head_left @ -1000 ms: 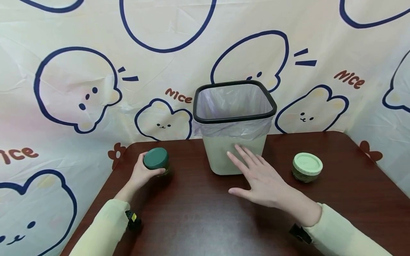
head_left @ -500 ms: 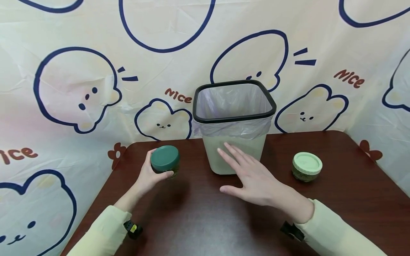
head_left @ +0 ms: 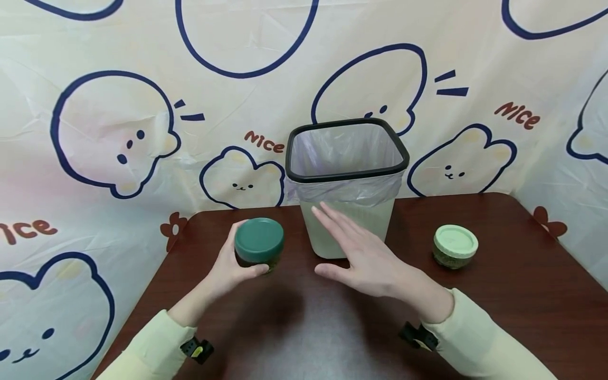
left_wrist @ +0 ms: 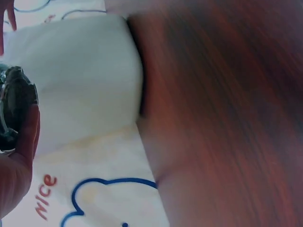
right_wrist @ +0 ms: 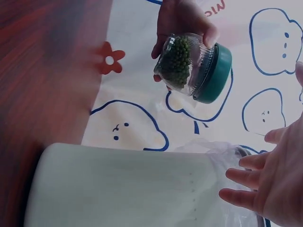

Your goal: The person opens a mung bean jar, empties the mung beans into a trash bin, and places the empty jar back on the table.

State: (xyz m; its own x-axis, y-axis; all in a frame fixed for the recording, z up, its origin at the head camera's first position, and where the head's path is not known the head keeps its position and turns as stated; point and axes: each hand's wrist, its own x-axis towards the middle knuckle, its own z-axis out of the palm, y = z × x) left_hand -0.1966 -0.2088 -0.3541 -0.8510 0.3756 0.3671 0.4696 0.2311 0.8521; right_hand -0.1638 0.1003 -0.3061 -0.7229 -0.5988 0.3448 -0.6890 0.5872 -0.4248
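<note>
My left hand [head_left: 231, 266] grips a clear jar with a dark green lid [head_left: 259, 240], raised above the table at the left of the bin. Small green beans [right_wrist: 176, 64] partly fill this jar in the right wrist view. The left wrist view catches only the jar's base [left_wrist: 19, 106] and part of the hand. With fingers straight and spread, my right hand [head_left: 368, 261] hovers in front of the bin, to the right of the jar and apart from it. On the right of the table stands a second, smaller jar with a pale green lid [head_left: 456, 243].
A pale green waste bin [head_left: 349, 221] with a black rim and a plastic liner stands at the table's back. The brown table [head_left: 304, 338] ends against a patterned cloth [head_left: 228, 105] hung behind and at both sides.
My left hand has lifted the dark-lidded jar and carried it right. My right hand has shifted left toward it, fingers still straight. The bin and the smaller jar stay put.
</note>
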